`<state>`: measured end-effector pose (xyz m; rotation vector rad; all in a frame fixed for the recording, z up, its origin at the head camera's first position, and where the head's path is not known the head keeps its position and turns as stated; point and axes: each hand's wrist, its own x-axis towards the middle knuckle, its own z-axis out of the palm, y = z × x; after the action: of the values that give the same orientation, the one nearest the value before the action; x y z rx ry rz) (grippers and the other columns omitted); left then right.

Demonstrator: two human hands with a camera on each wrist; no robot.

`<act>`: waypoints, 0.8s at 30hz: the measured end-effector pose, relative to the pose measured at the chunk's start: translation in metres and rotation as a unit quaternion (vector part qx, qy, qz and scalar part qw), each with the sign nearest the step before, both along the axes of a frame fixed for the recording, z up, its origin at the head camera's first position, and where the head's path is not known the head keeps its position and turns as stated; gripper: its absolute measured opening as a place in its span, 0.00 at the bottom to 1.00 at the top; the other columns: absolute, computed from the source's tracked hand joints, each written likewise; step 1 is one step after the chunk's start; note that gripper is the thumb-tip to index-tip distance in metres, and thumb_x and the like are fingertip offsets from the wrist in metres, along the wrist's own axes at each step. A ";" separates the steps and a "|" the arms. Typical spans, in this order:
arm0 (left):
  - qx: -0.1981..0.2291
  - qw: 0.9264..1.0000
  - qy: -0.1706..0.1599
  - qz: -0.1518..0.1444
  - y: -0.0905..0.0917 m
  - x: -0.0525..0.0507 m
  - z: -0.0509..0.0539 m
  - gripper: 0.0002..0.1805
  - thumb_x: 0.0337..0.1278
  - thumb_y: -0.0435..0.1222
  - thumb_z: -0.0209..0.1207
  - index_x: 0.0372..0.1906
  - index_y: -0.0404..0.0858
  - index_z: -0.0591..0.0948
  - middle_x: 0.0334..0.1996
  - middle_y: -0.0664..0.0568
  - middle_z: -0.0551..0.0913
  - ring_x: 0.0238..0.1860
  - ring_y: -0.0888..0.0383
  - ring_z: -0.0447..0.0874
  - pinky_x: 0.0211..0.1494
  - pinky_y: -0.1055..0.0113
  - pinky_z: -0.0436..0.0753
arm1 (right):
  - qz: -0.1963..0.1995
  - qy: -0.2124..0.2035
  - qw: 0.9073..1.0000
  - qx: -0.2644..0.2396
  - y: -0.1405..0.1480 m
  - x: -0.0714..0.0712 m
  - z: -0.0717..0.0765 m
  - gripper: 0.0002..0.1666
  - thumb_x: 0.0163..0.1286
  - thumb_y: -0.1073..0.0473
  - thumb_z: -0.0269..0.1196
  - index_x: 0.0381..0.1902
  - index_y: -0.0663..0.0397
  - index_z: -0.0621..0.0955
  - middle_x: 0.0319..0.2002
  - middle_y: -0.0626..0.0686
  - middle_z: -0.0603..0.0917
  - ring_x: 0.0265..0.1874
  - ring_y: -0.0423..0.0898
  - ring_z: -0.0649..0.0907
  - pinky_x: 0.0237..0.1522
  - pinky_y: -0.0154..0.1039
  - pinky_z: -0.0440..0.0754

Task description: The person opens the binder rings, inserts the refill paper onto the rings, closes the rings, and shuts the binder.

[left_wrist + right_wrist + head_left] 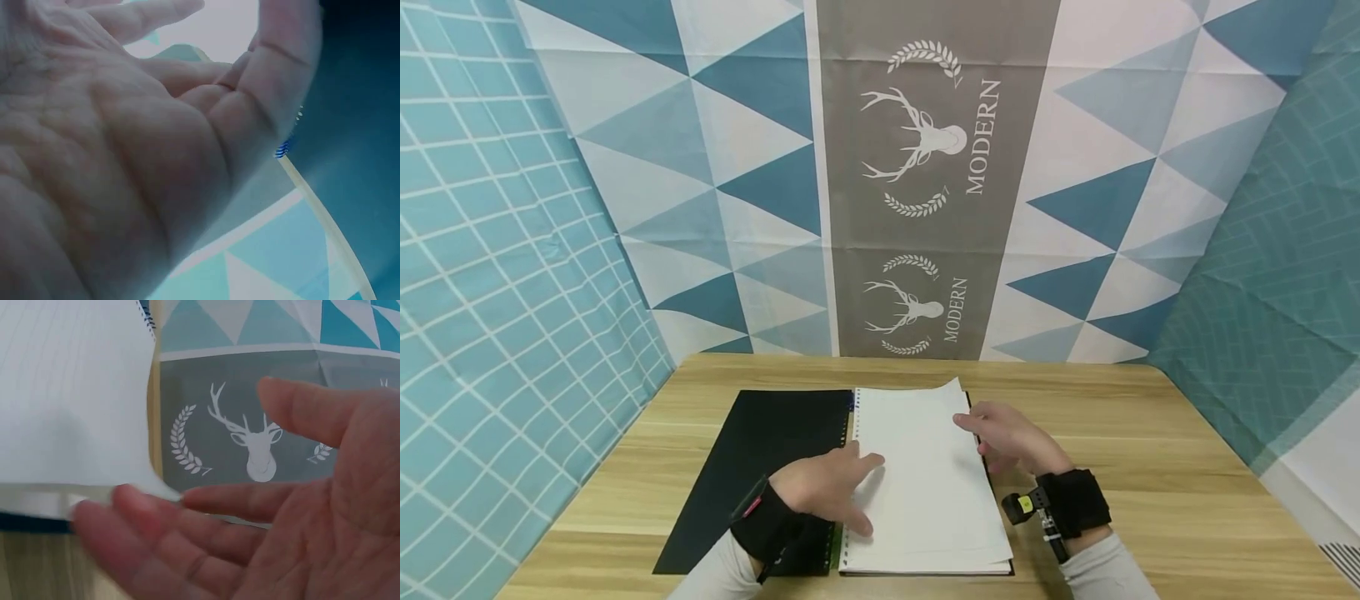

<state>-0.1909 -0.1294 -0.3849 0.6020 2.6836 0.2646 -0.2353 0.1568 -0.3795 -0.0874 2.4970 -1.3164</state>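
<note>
A spiral-bound sketchbook lies spread on the table, its black cover (745, 467) to the left and a stack of white pages (925, 492) to the right. Over the binding side of the pages is my left hand (831, 485), fingers and thumb spread and nothing held. My right hand (1011, 439) is at the right edge of the top sheet, whose upper right corner lifts a little. In the right wrist view, thumb and fingers stand apart, and the fingers (231, 503) are by the curved edge of the white sheet (69, 412). Whether they touch it is unclear.
The wooden table (1150, 467) extends around the sketchbook on all sides. Behind it hangs a patterned cloth (917, 208) with deer heads and triangles. A blue tiled-print cloth (497, 275) borders the left, and a teal cloth (1270, 292) the right.
</note>
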 end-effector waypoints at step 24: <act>0.078 0.994 -0.033 -0.073 0.007 -0.008 -0.021 0.58 0.44 0.56 0.77 0.80 0.54 0.57 0.82 0.45 0.51 0.80 0.47 0.57 0.74 0.45 0.71 | 0.128 -0.057 0.972 -0.186 0.046 -0.021 -0.010 0.37 0.77 0.63 0.55 0.77 0.69 0.55 0.50 0.58 0.86 0.42 0.48 0.90 0.44 0.45 0.89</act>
<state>-0.1991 -0.1223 -0.4057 0.8182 2.5555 0.4489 -0.2568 0.2033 -0.3894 -0.3928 2.0347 -1.6054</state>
